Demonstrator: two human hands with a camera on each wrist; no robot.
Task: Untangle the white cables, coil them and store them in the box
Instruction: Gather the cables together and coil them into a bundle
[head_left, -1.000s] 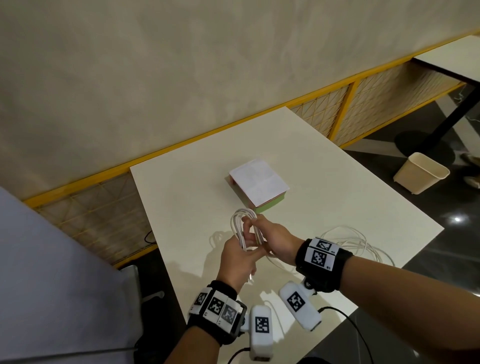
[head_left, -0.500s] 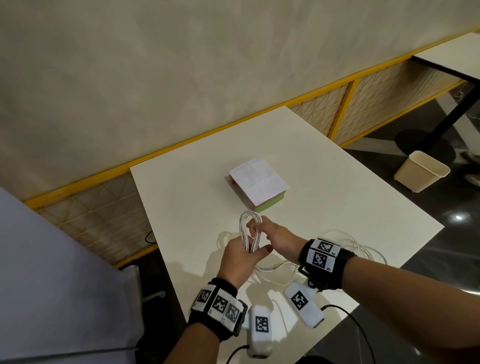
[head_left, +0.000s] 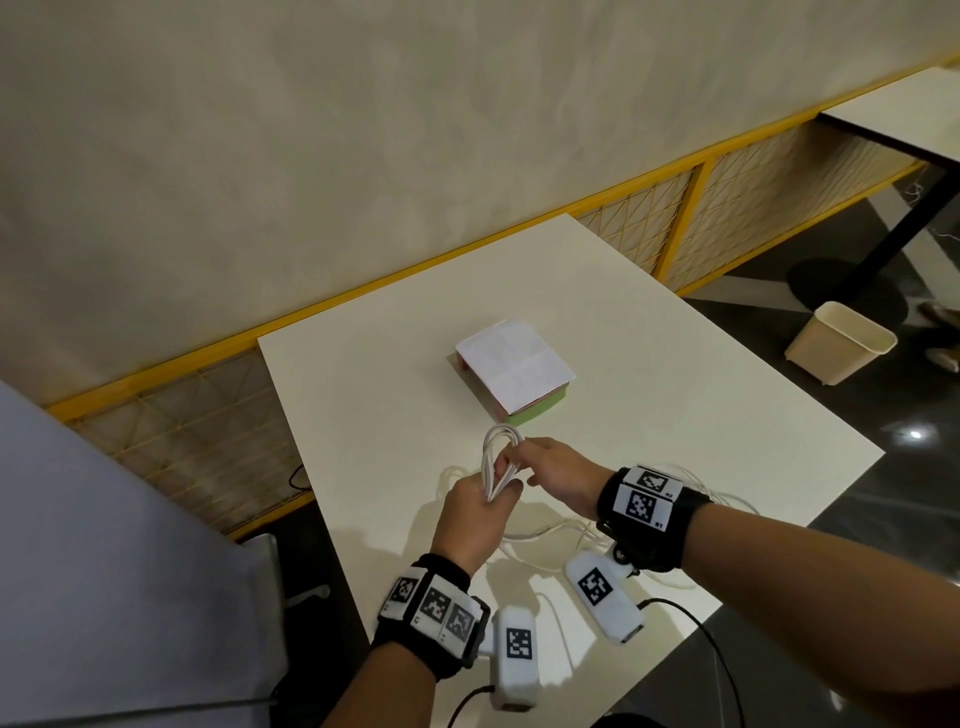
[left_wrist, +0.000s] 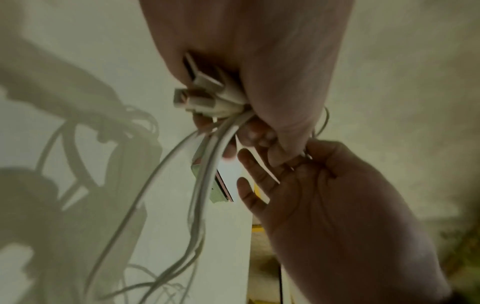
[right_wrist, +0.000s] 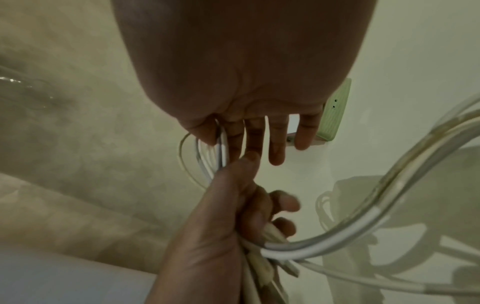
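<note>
White cables (head_left: 497, 457): a looped bundle held upright above the bench, just in front of the box; the loop tops stand clear of the fingers; loose strands trail down and to the right across the bench under the right wrist
Plugs (left_wrist: 200, 96): white connector ends bunched at the bottom of the left fist, seen in the left wrist view
Left hand (head_left: 475, 512): fingers and thumb curled round the lower part of the bundle, gripping it; strands leave the fist below (right_wrist: 298, 246)
Right hand (head_left: 553, 470): thumb and forefinger pinch the upper strands of the loop; the other fingers (right_wrist: 276, 144) are straight and spread
Box (head_left: 514, 369): on the bench beyond the hands, apart from them; white sheet on top, green side wall facing the person, pink edge showing
Bench (head_left: 675, 415): white top; carries the box and the slack cable
Bin (head_left: 841, 343): cream, on the dark floor to the right, well apart from the bench
</note>
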